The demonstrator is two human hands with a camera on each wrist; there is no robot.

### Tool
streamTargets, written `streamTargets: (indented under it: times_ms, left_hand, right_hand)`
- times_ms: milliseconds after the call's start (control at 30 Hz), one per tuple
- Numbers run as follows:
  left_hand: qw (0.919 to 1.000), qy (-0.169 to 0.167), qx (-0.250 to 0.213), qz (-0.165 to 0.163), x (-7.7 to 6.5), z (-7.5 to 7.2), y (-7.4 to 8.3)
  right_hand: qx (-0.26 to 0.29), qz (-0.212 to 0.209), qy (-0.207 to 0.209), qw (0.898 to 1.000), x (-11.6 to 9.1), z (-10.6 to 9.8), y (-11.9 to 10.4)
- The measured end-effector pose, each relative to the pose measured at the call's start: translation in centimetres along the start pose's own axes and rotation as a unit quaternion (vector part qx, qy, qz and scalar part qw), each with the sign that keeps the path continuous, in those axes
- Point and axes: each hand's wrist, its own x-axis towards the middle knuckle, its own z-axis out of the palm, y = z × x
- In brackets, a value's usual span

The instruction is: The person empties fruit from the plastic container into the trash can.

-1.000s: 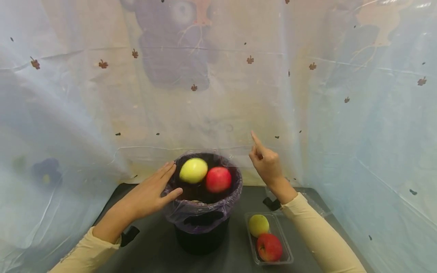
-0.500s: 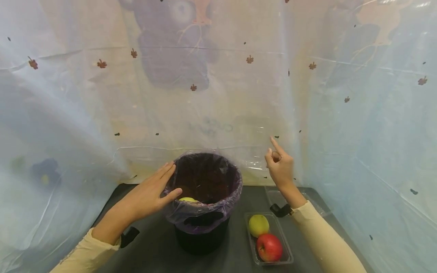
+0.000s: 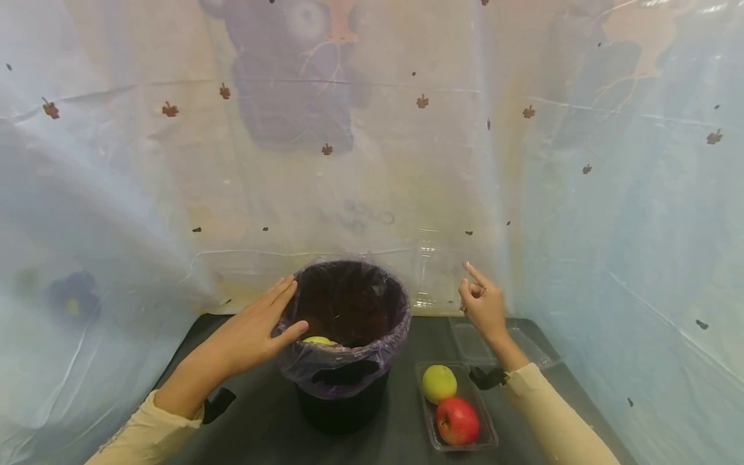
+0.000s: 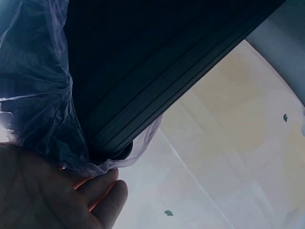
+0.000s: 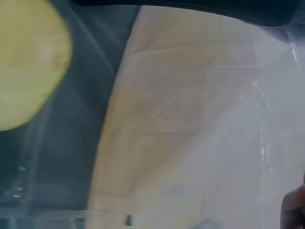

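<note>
Faces wrinkled, glossy plastic sheeting (image 3: 395,181) beyond a dark bench (image 3: 261,420). With the left hand (image 3: 250,332), grip spread, rests on the rim of a round black bin (image 3: 343,413) lined with crinkled purple film (image 3: 386,352). With the right hand (image 3: 485,309), pinches a clear plastic container (image 3: 434,268) in midair, right of the bin. Leaves a strip of bench between bin and rectangular clear tray (image 3: 488,426) of smooth yellow-green (image 3: 439,384) and red apples (image 3: 458,421).

My head feed: left sleeve (image 3: 150,431) at 7:30 o'clock, right sleeve (image 3: 555,414) at 4:30, both pale yellow, creased. I see a black fitting (image 3: 217,405) by each cuff. Left hand (image 3: 250,337), right hand (image 3: 487,310): bare.
</note>
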Motion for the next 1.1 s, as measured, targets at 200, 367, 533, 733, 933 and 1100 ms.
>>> streamTargets:
  times_ms: [200,367,533,733,933,1100]
  left_hand:
    - [1.0,0.002,0.0,0.001,0.0,0.1,-0.1]
    - [1.0,0.002,0.0,0.005,0.1,0.2,-0.1]
    - [1.0,0.001,-0.005,0.003,0.0,0.2,0.0]
    - [1.0,0.001,-0.005,0.0,-0.1,0.2,-0.1]
    - [1.0,0.002,-0.005,0.001,-0.1,0.2,-0.1]
    - [1.0,0.003,-0.003,0.002,0.0,0.2,-0.1]
  right_hand:
    - [-0.003,0.059,-0.027,0.998,-1.7,0.1,3.9]
    - [-0.011,0.104,-0.063,0.993,-3.0,-0.2,6.5]
    - [-0.018,0.132,-0.095,0.986,-4.1,-0.5,7.4]
    - [-0.017,0.162,-0.15,0.975,-5.0,-0.4,8.0]
    - [-0.022,0.207,-0.195,0.958,-5.5,-0.2,8.5]
    - [-0.041,0.233,-0.224,0.946,-6.0,-0.2,8.9]
